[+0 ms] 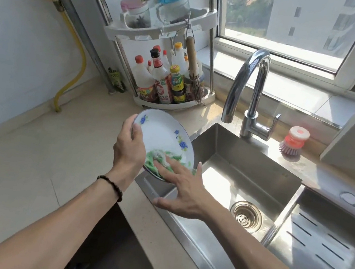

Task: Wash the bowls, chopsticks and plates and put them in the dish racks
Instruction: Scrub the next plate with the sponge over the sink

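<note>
One plate (162,136), white with blue flowers, is in view, held tilted over the bench (27,156) edge at the left rim of the sink (247,176). The left hand (128,147) grips its far-left rim, fingers behind and thumb on the face. The right hand (183,187) lies spread, its straight fingers pressing a soapy green cloth (160,159) against the lower part of the plate.

By the look of it the task is at the scrubbing stage for this plate: suds sit on it, no water runs from the tap (247,87), so rinsing and racking are left. No bowls or chopsticks show here, and how many are done cannot be told. The sink basin holds nothing but its drain (246,216). A slotted steel tray (318,240) lies to the right of the basin; whether that serves as the dish rack is unclear.

Farther out, a corner shelf (165,31) of bottles (157,79) and jars stands behind the plate, with a hanging brush (194,71). A red dish brush (294,142) sits near the tap. Nothing stands between the plate and the tap.
</note>
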### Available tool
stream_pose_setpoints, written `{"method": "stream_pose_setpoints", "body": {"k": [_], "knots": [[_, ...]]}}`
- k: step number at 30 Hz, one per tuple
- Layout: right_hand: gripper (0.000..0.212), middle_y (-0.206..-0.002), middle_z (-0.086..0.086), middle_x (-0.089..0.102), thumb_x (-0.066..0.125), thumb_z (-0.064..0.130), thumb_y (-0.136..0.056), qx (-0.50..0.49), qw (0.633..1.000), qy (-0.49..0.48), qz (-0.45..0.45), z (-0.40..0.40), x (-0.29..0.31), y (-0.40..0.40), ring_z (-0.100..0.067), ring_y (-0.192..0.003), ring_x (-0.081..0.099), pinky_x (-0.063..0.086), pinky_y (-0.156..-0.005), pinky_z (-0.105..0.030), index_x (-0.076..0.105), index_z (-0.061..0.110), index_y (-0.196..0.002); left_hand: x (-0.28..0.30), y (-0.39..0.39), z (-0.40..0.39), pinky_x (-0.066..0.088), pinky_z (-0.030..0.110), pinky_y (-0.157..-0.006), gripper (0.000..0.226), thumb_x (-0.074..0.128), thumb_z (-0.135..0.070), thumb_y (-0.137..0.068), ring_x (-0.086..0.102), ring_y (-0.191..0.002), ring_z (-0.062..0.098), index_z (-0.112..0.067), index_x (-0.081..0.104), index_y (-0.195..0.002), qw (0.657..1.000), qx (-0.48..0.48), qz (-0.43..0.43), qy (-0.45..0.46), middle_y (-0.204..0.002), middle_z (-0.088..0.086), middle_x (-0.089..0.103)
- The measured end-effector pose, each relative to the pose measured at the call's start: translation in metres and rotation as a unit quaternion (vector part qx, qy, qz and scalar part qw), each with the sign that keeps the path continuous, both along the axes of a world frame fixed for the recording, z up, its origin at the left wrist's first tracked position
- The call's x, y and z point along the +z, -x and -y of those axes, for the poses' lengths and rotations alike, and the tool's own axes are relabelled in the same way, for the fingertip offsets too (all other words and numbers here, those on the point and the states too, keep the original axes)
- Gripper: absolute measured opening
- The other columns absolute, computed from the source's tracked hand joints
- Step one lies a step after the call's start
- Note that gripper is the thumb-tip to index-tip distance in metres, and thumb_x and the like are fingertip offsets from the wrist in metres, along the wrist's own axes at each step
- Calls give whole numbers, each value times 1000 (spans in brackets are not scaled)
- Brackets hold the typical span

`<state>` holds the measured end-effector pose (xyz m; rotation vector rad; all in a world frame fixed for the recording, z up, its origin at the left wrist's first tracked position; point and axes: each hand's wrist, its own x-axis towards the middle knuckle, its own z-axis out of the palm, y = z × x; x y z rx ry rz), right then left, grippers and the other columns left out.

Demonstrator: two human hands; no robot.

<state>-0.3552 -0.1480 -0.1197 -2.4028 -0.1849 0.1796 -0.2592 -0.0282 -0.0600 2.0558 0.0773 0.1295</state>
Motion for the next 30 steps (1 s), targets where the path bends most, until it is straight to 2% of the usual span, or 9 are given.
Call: {"method": "stream_pose_setpoints", "body": {"k": [5, 10, 14, 18, 22, 24, 26, 28, 30], "knots": [[86, -168, 8, 4, 62, 62, -86, -1, 1000, -25, 4, -3, 4, 5, -17, -154, 6, -18, -117, -60, 18, 42, -157, -1, -3, 0, 49, 43, -105, 38, 34, -33, -108, 57, -121, 19, -28, 52, -141, 1000, 13, -13, 19, -129, -3, 60], [89, -168, 5, 4, 65, 50, -88, -27, 999, 43, 2, 21, -5, 6, -16, -154, 7, -18, -117, -62, 10, 42, -158, 1, -3, -3, 50, 41, -104, 36, 35, -32, -108, 60, -117, 15, -29, 52, -139, 998, -56, -14, 22, -126, -6, 63], [80, -167, 4, 17, 69, 45, -88, 12, 998, -64, 15, 2, 3, 7, -15, -152, 13, -18, -118, -58, 27, 40, -155, -2, 0, 2, 47, 38, -107, 39, 32, -32, -109, 54, -122, 17, -27, 48, -144, 1000, -1, -14, 15, -137, 0, 58], [80, -165, 2, 24, 69, 37, -86, -35, 999, 6, 14, 30, -9, -1, -16, -152, 18, -16, -118, -60, 28, 40, -155, -5, -2, -6, 50, 47, -103, 40, 32, -34, -108, 58, -120, 21, -30, 47, -144, 998, -25, -43, 25, -132, -1, 59], [72, -161, -1, 32, 65, 27, -87, -21, 997, -60, 44, 4, -6, 9, -20, -147, 24, -9, -120, -59, 37, 40, -152, -4, -1, -3, 51, 48, -102, 39, 34, -35, -106, 58, -119, 24, -30, 52, -140, 999, 6, -42, 30, -129, 0, 61], [68, -160, 2, 35, 66, 22, -91, -7, 997, -27, 77, 8, -10, 13, -19, -146, 26, -9, -120, -60, 39, 43, -150, -1, -3, -11, 58, 49, -90, 36, 34, -36, -106, 64, -111, 25, -32, 54, -135, 995, -32, -82, 36, -125, 0, 64], [65, -158, 0, 40, 67, 23, -93, -28, 992, 39, 116, 24, -18, 14, -23, -146, 32, -9, -120, -61, 41, 39, -150, 10, -6, -22, 59, 38, -58, 30, 34, -33, -108, 69, -91, 22, -32, 55, -129, 984, -74, -155, 46, -114, 0, 68], [66, -142, -7, 58, 76, 17, -85, -39, 976, 108, 187, 30, -27, 13, -29, -131, 53, 7, -116, -67, 51, 31, -145, 18, -11, -31, 55, 33, -50, 29, 37, -33, -108, 69, -85, 24, -28, 57, -127, 969, -96, -219, 69, -114, 4, 70], [60, -112, -8, 72, 83, 12, -75, -45, 956, 164, 240, 22, -30, 11, -30, -104, 67, 27, -109, -71, 64, 25, -131, 22, -10, -33, 57, 37, -60, 27, 43, -34, -106, 67, -91, 27, -26, 58, -127, 959, -76, -251, 110, -120, 9, 69]]}}
